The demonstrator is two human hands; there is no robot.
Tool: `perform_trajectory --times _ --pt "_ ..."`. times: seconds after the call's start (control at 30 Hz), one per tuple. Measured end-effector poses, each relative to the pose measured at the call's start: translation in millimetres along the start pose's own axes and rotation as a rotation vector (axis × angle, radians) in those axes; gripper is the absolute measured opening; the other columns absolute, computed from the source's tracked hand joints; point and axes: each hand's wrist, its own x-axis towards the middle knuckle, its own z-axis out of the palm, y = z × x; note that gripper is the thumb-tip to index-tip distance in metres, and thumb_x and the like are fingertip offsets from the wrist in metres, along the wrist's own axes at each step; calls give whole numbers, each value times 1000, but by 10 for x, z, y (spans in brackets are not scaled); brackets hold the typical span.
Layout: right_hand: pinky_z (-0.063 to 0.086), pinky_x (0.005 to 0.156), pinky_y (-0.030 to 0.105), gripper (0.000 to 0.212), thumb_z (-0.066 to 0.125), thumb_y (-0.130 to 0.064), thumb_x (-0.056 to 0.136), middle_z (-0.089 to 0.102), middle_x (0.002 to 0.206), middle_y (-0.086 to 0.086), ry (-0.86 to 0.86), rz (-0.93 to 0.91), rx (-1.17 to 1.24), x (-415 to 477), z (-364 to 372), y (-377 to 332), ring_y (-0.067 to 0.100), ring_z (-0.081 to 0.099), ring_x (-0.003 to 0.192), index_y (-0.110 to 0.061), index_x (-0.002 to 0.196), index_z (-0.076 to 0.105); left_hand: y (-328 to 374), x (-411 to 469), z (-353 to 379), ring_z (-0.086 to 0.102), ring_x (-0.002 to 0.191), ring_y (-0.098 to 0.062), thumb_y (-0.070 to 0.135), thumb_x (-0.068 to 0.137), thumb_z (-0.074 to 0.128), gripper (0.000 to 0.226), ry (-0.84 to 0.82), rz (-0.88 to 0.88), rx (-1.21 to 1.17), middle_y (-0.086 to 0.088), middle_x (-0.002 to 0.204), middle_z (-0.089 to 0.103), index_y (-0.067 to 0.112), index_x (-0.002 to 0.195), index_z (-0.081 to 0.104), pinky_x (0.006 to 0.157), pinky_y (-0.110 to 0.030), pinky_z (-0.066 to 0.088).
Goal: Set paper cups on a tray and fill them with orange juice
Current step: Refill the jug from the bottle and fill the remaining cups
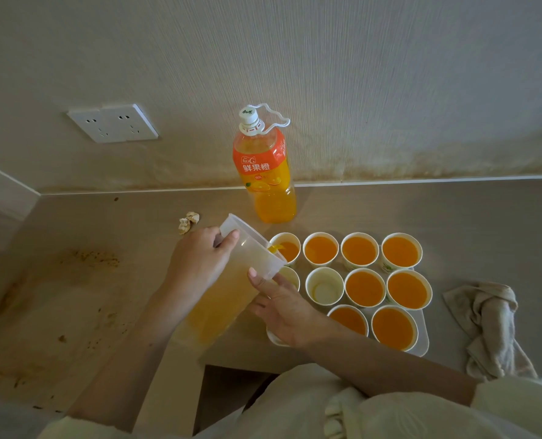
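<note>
A crumpled beige cloth (488,324) lies near the right edge of the wooden counter (453,217). Two small crumpled scraps (188,221) sit just beside each other toward its back edge. Brown crumbs and stains (95,259) mark its left side. A white double socket (113,123) is set in the textured wall (358,74) above.

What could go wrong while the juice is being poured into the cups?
1. The tilted clear plastic pitcher in the left hand pours right at the rim of the back-left white paper cup; juice might miss and wet the white tray.
2. The right hand lies over the near-left paper cup and could knock it.
3. The filled cups look very full; a bump may slosh them.
</note>
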Motion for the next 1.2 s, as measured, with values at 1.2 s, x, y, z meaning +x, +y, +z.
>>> perform_trajectory --times 1.2 --pt "54 95 41 70 76 -27 75 61 131 11 -24 -5 -3 -48 15 18 29 58 120 -16 137 44 -7 -37 -15 37 52 -18 37 95 50 46 2 7 -2 0 54 37 13 58 36 51 -33 24"
